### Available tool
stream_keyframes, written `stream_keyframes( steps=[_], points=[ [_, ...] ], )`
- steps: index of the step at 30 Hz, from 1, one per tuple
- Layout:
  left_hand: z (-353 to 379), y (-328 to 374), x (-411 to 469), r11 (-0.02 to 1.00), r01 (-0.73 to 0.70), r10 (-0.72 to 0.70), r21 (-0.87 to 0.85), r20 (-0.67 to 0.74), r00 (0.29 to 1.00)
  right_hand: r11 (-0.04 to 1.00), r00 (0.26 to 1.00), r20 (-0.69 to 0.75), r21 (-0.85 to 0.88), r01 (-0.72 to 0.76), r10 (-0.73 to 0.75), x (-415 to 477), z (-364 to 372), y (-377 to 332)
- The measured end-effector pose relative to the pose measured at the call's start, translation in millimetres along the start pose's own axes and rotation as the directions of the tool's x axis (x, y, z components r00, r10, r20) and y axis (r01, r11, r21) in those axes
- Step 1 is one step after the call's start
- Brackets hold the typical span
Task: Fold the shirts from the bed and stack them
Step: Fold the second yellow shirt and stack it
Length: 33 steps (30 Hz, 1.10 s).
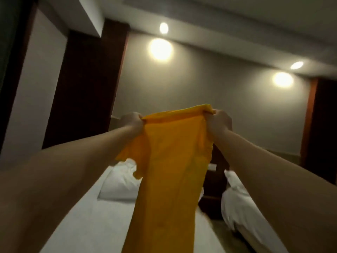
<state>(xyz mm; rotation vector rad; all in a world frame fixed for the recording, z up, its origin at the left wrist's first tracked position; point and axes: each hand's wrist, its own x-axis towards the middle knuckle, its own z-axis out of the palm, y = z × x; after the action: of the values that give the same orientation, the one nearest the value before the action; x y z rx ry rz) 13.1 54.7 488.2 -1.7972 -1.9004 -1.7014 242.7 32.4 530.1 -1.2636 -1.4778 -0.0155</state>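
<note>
Left hand (131,119) and right hand (218,119) each grip 1 top corner of the yellow shirt (169,161), raised above the bed (87,221).

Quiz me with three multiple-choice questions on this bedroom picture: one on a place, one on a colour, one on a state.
1. Where does the pillow lie? A on the floor; B on the bed; C on a chair.
2. What colour is the shirt? A yellow; B blue; C black.
3. How is the shirt? A folded flat; B stacked; C held up, hanging.
Answers: B, it lies at the bed's far end; A, plainly yellow; C, left hand and right hand grip its top edge in the air.
</note>
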Motion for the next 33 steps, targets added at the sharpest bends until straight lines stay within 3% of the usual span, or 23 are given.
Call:
stream_keyframes(
  steps=[3,6,11,16,20,25,29,33],
  points=[
    [-4.1,42.1,42.2,0.982,-0.123,0.113,-0.144,-0.076,0.991,0.998,0.978,-0.207,0.065,0.025,-0.011,45.0,-22.4,-24.9],
    [-17.7,57.2,39.5,0.968,-0.189,0.173,-0.168,-0.107,0.979,0.993,0.975,-0.219,0.098,0.062,-0.039,44.2,-42.7,-29.3],
    [-46.3,42.7,-36.9,0.969,-0.189,0.189,-0.16,-0.017,0.982,0.993,0.994,0.007,0.047,0.111,-0.111,-37.1,-71.9,-17.0],
    [-69.0,-14.8,-173.4,0.997,-0.048,0.065,-0.067,0.275,0.959,0.993,0.955,0.283,0.092,0.072,-0.095,-169.3,-90.2,18.1],
    [-84.7,-71.8,-307.3,0.995,0.065,-0.09,0.074,0.407,0.909,0.999,0.87,0.493,-0.033,0.025,-0.006,-289.7,-95.3,61.9],
    [-84.8,-150.7,-455.6,0.966,0.078,-0.221,0.247,0.631,0.744,0.982,0.695,0.718,-0.157,0.103,0.042,-443.5,-103.2,108.1],
    [-84.8,-185.9,-525.5,0.958,0.044,-0.223,0.283,0.64,0.735,0.981,0.636,0.769,-0.166,0.1,0.065,-524.1,-111.9,132.4],
    [-93.7,-218.5,-571.4,0.874,-0.305,-0.077,0.379,0.728,0.682,0.956,0.587,0.808,-0.215,0.2,0.059,-586.0,-112.0,147.7]
  ],
)
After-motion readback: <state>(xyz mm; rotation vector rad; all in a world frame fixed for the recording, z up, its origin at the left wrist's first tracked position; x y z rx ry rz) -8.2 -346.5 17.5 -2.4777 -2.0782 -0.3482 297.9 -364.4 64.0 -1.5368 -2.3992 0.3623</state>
